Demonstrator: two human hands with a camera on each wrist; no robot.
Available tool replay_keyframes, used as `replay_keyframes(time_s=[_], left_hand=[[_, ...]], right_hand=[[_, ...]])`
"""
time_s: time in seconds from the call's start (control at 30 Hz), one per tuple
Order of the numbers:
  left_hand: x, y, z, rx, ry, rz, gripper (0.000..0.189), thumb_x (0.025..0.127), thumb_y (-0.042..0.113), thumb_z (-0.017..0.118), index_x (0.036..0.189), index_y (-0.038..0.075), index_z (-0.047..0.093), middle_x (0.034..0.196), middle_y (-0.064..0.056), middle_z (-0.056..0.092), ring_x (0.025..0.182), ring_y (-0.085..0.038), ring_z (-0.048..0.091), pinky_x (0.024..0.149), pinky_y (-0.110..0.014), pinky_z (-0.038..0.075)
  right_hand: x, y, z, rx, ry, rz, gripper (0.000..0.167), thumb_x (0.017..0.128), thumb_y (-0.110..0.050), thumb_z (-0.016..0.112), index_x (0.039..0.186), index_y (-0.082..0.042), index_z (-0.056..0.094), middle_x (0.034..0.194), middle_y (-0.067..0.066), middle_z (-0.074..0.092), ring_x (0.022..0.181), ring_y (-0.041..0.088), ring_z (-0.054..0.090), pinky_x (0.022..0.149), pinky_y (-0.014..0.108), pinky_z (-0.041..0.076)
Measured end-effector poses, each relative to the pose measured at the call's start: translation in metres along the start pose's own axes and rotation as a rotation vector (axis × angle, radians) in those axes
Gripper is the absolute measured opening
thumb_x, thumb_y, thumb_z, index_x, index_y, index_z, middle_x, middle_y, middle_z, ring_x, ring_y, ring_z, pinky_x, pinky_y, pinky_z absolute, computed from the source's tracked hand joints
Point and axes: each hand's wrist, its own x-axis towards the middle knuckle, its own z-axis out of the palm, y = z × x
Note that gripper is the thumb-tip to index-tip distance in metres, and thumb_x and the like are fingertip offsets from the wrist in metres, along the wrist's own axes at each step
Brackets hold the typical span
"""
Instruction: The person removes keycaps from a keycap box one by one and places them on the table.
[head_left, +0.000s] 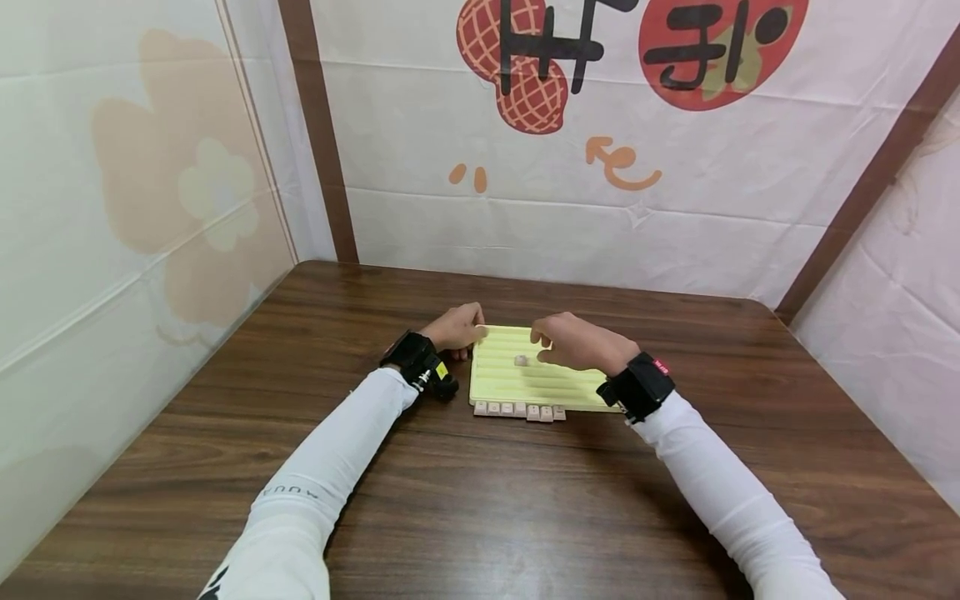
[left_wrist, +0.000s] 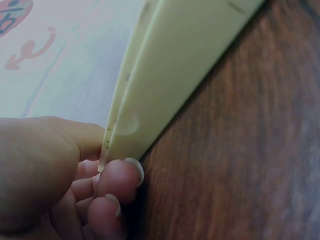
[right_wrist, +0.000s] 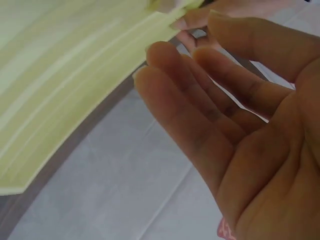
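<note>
A pale yellow ridged tray (head_left: 495,387) lies on the wooden table. My left hand (head_left: 456,327) grips its far left corner; in the left wrist view the thumb (left_wrist: 85,139) is on one side of the tray's edge and the fingertips (left_wrist: 117,180) are against the other. One small beige keycap-like block (head_left: 521,361) sits on the ridges. Above the tray's middle, close to that block, hovers my right hand (head_left: 581,342), fingers loosely bent and nothing between them. Several similar keycaps (head_left: 519,410) stand in a row along the tray's near edge.
The dark wood table (head_left: 510,500) reaches back to a white printed cloth (head_left: 555,225) hanging behind it. More cloth (head_left: 150,192) hangs at the left side. Each wrist wears a black strap (head_left: 637,387) with a camera.
</note>
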Motion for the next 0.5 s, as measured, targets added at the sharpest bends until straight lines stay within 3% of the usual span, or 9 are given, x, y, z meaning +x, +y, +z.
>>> replay_keyframes(time_s=[0.5], left_hand=[[-0.002,0.007,0.000,0.027,0.013,-0.037,0.016,0.102,0.022,0.045,0.102,0.006,0.046,0.073,-0.007,0.053,0.052,-0.017,0.053,0.049,-0.028,0.045]], right_hand=[[0.029,-0.006,0.016,-0.021,-0.080,0.007,0.029,0.096,-0.012,0.059,0.123,-0.003,0.058,0.120,0.014,0.061,0.111,0.027,0.059,0.095,0.033,0.048]])
